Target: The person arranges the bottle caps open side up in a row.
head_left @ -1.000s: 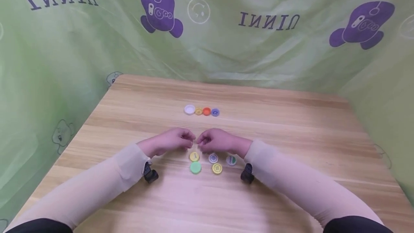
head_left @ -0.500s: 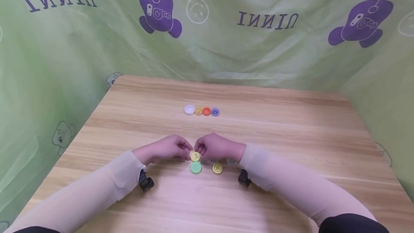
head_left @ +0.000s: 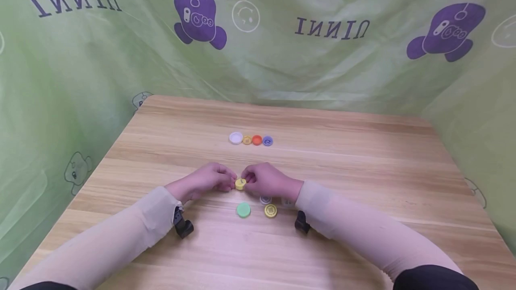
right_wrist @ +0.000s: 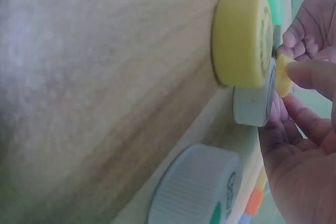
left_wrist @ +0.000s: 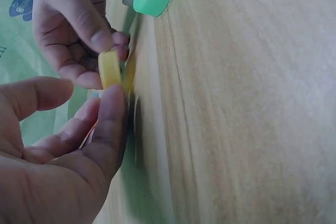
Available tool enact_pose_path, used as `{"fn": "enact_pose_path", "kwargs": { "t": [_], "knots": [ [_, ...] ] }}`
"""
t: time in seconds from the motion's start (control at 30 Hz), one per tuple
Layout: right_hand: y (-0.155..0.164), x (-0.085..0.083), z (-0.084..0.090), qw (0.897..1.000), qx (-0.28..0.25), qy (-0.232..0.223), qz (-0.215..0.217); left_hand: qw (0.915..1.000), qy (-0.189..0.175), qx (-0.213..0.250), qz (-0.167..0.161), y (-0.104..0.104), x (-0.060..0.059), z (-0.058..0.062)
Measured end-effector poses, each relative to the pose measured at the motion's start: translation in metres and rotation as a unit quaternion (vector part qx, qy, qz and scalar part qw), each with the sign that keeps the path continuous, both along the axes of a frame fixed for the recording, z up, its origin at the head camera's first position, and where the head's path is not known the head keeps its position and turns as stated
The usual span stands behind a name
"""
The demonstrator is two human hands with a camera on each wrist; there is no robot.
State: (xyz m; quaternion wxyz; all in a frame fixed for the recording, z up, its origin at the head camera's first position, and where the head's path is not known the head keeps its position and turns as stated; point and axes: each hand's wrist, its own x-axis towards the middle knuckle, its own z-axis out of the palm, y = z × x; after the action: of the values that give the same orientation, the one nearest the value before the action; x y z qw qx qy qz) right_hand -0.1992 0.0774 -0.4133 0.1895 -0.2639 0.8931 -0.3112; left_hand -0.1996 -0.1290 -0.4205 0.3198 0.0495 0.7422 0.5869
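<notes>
My right hand pinches a yellow bottle cap near the middle of the table. In the right wrist view its thumb lies on the cap's face. My left hand meets the cap from the left; in the left wrist view one fingertip touches the cap's edge while the other fingers stand apart from it. Close in front lie a green bottle cap and another yellow cap. A white cap with a grey print and a white-and-green cap sit partly under the right hand in the head view.
Farther back is a touching row: a white cap, a small yellow-orange cap, an orange-red cap and a blue cap. The wooden table ends at a green printed curtain.
Both hands came down to the upper yellow cap beside the green one. The right hand now grips it, and it has moved slightly back and left, away from the green cap.
</notes>
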Motion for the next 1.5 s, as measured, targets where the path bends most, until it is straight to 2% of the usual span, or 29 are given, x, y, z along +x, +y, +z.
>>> {"fn": "enact_pose_path", "kwargs": {
  "t": [0.2,0.4,0.53,0.67,0.77,0.83,0.93,1.1,1.23,1.33,1.5],
  "knots": [
    [0.006,-0.005,0.006,0.998,-0.041,-0.022,-0.051,0.9991,0.030,-0.006,0.029,0.007,-0.006,0.002],
    [0.010,-0.013,0.007,0.986,-0.100,-0.073,-0.111,0.9968,0.058,-0.006,0.055,0.015,-0.010,0.003],
    [0.014,-0.022,0.005,0.970,-0.154,-0.111,-0.154,0.9942,0.079,-0.008,0.072,0.021,-0.014,0.006],
    [0.020,-0.030,0.005,0.943,-0.211,-0.156,-0.203,0.9901,0.117,-0.016,0.076,0.031,-0.022,0.009],
    [0.023,-0.034,0.008,0.924,-0.242,-0.185,-0.231,0.9885,0.127,0.003,0.082,0.038,-0.029,0.011],
    [0.025,-0.035,0.011,0.914,-0.257,-0.196,-0.245,0.9885,0.121,0.025,0.088,0.043,-0.034,0.011],
    [0.028,-0.037,0.012,0.902,-0.282,-0.194,-0.263,0.9874,0.115,0.051,0.095,0.050,-0.040,0.011],
    [0.032,-0.042,0.011,0.883,-0.317,-0.183,-0.293,0.9791,0.150,0.053,0.126,0.062,-0.048,0.012],
    [0.031,-0.045,0.011,0.879,-0.319,-0.171,-0.311,0.9721,0.168,0.046,0.157,0.071,-0.051,0.012],
    [0.031,-0.045,0.012,0.878,-0.319,-0.149,-0.323,0.9723,0.159,0.048,0.165,0.076,-0.052,0.013],
    [0.032,-0.047,0.013,0.871,-0.324,-0.134,-0.344,0.9748,0.146,0.050,0.161,0.083,-0.052,0.017]
  ]
}}
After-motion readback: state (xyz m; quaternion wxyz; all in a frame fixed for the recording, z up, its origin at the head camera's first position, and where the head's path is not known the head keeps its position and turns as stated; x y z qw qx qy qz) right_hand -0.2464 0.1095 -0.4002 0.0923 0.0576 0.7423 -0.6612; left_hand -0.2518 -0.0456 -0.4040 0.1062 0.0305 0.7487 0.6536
